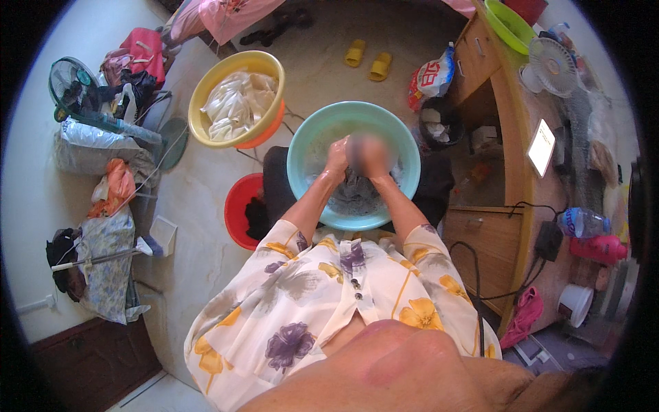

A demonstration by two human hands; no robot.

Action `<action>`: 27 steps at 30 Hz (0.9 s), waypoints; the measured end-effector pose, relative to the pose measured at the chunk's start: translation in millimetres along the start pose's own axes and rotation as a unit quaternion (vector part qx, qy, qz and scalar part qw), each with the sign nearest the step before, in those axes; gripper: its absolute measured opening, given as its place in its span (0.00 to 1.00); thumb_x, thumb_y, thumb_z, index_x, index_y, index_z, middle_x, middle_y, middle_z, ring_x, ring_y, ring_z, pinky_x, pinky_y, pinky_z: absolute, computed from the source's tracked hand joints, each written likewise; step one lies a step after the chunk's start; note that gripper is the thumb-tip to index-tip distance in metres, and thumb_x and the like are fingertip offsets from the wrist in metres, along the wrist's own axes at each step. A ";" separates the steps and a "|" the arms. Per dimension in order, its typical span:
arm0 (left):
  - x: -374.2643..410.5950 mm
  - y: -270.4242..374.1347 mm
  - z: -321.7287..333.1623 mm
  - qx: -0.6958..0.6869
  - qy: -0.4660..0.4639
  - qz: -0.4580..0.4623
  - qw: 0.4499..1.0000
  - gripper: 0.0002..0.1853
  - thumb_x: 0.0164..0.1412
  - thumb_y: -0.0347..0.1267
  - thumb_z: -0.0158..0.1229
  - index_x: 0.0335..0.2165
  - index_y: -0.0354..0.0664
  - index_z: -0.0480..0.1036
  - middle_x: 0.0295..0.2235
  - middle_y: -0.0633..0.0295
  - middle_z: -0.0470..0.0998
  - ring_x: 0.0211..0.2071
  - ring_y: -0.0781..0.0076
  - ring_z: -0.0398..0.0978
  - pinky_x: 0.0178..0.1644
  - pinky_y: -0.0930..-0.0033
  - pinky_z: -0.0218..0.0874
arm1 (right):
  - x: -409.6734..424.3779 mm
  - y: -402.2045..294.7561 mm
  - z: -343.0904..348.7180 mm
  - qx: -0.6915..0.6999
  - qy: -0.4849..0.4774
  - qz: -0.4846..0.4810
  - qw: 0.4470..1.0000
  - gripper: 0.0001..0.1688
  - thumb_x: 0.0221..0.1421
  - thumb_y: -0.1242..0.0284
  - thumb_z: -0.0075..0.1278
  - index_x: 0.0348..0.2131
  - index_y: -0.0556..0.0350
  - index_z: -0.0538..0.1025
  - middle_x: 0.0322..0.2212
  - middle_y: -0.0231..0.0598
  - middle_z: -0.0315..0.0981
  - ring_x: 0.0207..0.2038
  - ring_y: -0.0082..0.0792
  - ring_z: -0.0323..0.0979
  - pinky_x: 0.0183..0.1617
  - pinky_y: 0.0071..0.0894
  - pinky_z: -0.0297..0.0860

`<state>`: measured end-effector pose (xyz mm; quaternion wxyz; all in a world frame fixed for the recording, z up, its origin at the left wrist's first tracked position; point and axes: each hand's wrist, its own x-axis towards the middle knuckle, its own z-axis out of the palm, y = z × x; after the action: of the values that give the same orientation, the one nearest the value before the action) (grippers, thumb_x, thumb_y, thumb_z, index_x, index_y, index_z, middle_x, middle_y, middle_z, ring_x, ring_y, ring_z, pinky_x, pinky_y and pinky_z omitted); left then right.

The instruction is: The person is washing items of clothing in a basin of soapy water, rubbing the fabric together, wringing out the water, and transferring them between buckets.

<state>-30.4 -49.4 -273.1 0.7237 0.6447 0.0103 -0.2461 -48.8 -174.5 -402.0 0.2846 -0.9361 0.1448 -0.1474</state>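
Note:
A round turquoise basin [304, 203] rests on my lap, with cloudy, sudsy water in it. Inside, a wet dark grey cloth [358, 190] lies bunched below my hands. My left hand [337, 157] has its fingers curled on a dark part of this cloth near the middle of the basin. Close beside it is my right hand [378, 157], above the same cloth. A blurred patch covers its fingers, so its grip is hidden. Both forearms look wet.
A yellow basin [195, 116] of white cloth stands ahead on the left. Beside my left leg sits a red basin [234, 206] holding dark cloth. Yellow slippers [380, 67], a detergent bag [435, 77] and a black bin [453, 129] lie ahead; a wooden desk [509, 154] flanks my right.

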 end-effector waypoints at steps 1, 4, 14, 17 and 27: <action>6.9 -4.9 -9.8 0.038 0.019 0.022 0.999 0.15 0.63 0.36 0.51 0.40 0.37 0.76 0.36 0.60 0.78 0.35 0.70 0.73 0.41 0.66 0.64 | 4.7 -11.6 -7.9 -0.006 -0.003 -0.008 1.000 0.21 0.61 0.59 0.43 0.30 0.58 0.77 0.35 0.56 0.74 0.38 0.60 0.72 0.42 0.56 0.67; 10.5 -3.8 -33.0 0.266 0.088 0.153 0.948 0.16 0.58 0.36 0.55 0.42 0.38 0.73 0.41 0.55 0.75 0.40 0.59 0.72 0.45 0.62 0.63 | 5.8 -38.4 -50.8 -0.011 -0.020 0.003 1.000 0.20 0.57 0.56 0.48 0.38 0.53 0.75 0.43 0.52 0.71 0.45 0.55 0.70 0.48 0.55 0.65; -5.7 -41.2 -36.8 0.593 0.060 0.086 0.799 0.30 0.58 0.48 0.52 0.57 0.52 0.65 0.61 0.44 0.54 0.59 0.34 0.54 0.60 0.35 0.49 | -23.8 -34.6 -49.7 -0.085 -0.078 -0.041 0.993 0.35 0.54 0.51 0.49 0.60 0.30 0.62 0.62 0.46 0.52 0.63 0.55 0.49 0.61 0.68 0.49; -4.3 -43.3 -30.1 0.574 0.058 0.021 0.817 0.31 0.59 0.48 0.50 0.57 0.46 0.64 0.61 0.43 0.56 0.58 0.33 0.57 0.60 0.37 0.49 | -26.0 -20.6 -34.3 -0.133 -0.099 -0.027 0.986 0.34 0.55 0.50 0.48 0.60 0.30 0.63 0.63 0.47 0.51 0.63 0.57 0.51 0.60 0.69 0.51; 28.9 -35.8 -35.5 -0.057 0.039 -0.161 0.984 0.27 0.62 0.49 0.50 0.50 0.40 0.71 0.48 0.50 0.73 0.50 0.58 0.70 0.55 0.60 0.59 | -2.6 -56.6 -61.2 0.330 -0.088 0.131 0.930 0.28 0.50 0.57 0.56 0.46 0.55 0.76 0.42 0.54 0.76 0.46 0.53 0.73 0.50 0.42 0.68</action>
<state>-7.5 -27.7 -321.9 0.7093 0.6011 0.1568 -0.3331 -62.5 -158.5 -321.3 0.6062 -0.7710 0.1838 -0.0650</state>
